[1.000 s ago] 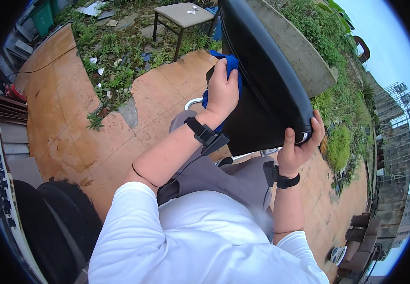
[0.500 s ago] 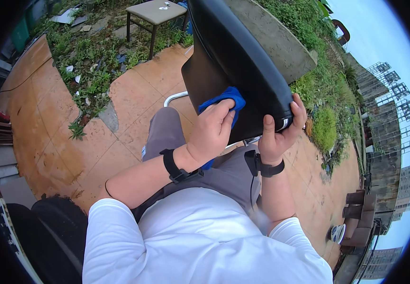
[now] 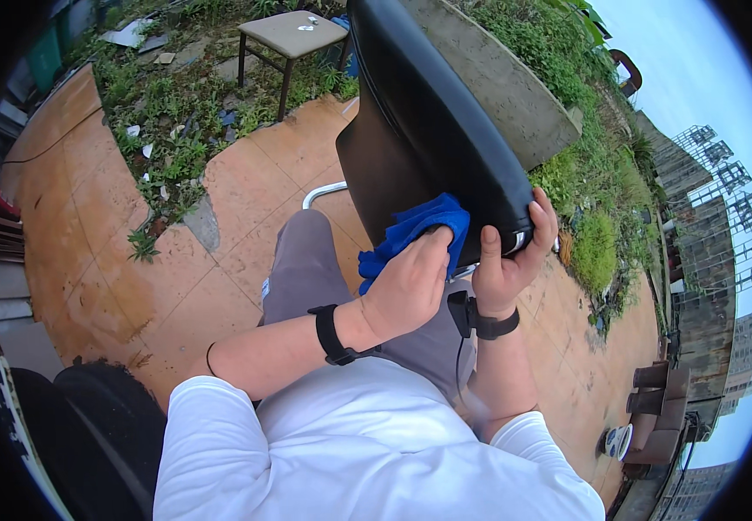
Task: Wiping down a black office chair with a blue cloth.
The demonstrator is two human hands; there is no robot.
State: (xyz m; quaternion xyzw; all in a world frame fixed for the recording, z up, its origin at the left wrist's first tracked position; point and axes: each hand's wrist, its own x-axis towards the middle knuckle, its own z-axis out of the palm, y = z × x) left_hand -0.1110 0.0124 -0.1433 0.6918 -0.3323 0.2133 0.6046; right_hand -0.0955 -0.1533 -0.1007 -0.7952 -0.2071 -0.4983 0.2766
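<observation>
A black padded chair [image 3: 445, 104] with a smooth leather-like cover stands tilted in front of me, its lower corner toward my lap. My left hand [image 3: 409, 286] is closed on a bunched blue cloth [image 3: 419, 227] and presses it against the flat dark face near the lower edge. With thumb on one side and fingers on the other, my right hand [image 3: 513, 256] grips the chair's lower right corner, beside a small shiny metal piece. Part of a bent chrome tube [image 3: 324, 193] shows left of the chair; the rest of the frame is hidden.
Orange-brown tiles [image 3: 245, 208] cover the ground, with a weedy, littered patch [image 3: 180, 156] at the far left. A beige-topped stool [image 3: 293, 33] stands beyond. Behind the chair leans a grey slab [image 3: 515, 87]. Brown pots [image 3: 645, 399] and a white bucket [image 3: 616, 441] are at the right.
My left hand and the cloth have moved right and slightly down along the panel, toward the lower corner. The right hand keeps its grip on the corner.
</observation>
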